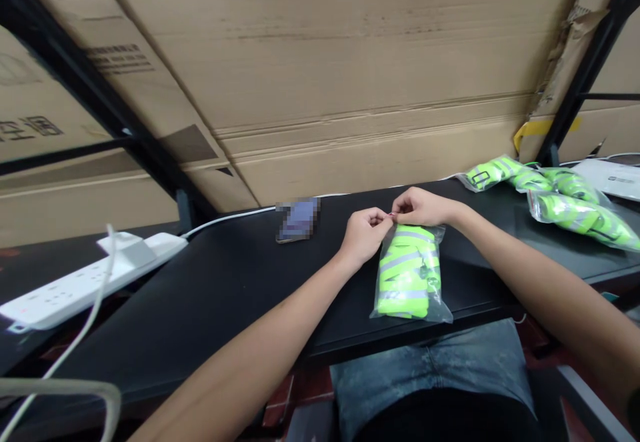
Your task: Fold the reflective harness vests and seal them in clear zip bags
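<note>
A clear plastic bag (445, 312) lies on the black table near its front edge, with folded neon-yellow reflective straps (404, 272) inside. At the bag's far end, my left hand (366, 232) pinches its top edge, where a thin reddish strip shows between the fingertips. My right hand (419, 207) pinches the same edge just to the right, its fingertips almost meeting those of the left. Both hands are closed, and the fingers partly hide the bag's opening.
Several similar filled bags (583, 219) lie at the right, beside a white flat object (613, 179). A phone (299, 220), its screen blurred, rests left of my hands. At the far left are a white power strip (60, 295) and cable. Cardboard (350, 62) stands behind the table (240, 282).
</note>
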Demonstrator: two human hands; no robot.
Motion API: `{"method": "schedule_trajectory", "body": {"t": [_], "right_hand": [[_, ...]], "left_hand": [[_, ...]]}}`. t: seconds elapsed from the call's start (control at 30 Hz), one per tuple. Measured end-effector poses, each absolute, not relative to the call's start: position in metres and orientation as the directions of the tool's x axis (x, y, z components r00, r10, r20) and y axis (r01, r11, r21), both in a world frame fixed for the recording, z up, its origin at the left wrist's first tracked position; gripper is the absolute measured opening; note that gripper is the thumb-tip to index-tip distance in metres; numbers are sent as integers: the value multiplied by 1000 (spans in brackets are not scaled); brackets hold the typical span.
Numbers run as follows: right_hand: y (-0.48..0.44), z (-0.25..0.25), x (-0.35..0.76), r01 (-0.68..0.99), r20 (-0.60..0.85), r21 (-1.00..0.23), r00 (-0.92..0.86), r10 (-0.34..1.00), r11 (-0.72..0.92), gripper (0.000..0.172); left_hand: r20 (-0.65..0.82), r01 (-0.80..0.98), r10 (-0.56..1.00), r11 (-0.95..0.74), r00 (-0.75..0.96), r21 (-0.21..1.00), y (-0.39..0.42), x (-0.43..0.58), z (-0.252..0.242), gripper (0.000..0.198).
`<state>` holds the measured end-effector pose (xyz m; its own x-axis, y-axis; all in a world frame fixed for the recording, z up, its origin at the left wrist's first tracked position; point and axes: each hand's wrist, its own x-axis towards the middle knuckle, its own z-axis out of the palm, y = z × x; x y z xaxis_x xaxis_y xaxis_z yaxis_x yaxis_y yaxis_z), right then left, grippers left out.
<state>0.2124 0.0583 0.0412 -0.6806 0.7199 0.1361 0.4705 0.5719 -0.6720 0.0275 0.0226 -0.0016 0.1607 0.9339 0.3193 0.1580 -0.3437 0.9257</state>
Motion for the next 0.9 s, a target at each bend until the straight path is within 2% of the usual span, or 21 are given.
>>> {"method": "schedule_trajectory", "body": {"t": [0.23, 0.6, 0.77, 0.9], "right_hand": [[54, 46, 221, 366, 194, -752, -672, 715, 549, 27], [52, 43, 236, 474, 111, -693, -675, 730, 543, 17], [48, 34, 224, 402, 187, -731, -660, 728, 552, 15], [46, 31, 220, 355, 218, -751, -663, 717, 556, 18]], "left_hand": [[310, 57, 934, -325, 180, 944, 23, 27, 6, 16], [295, 150, 948, -310, 118, 939, 24, 18, 10, 14], [231, 74, 965, -241, 126, 968, 22, 25, 5, 14], [210, 105, 963, -229, 166, 968, 18, 28, 6, 18]]}}
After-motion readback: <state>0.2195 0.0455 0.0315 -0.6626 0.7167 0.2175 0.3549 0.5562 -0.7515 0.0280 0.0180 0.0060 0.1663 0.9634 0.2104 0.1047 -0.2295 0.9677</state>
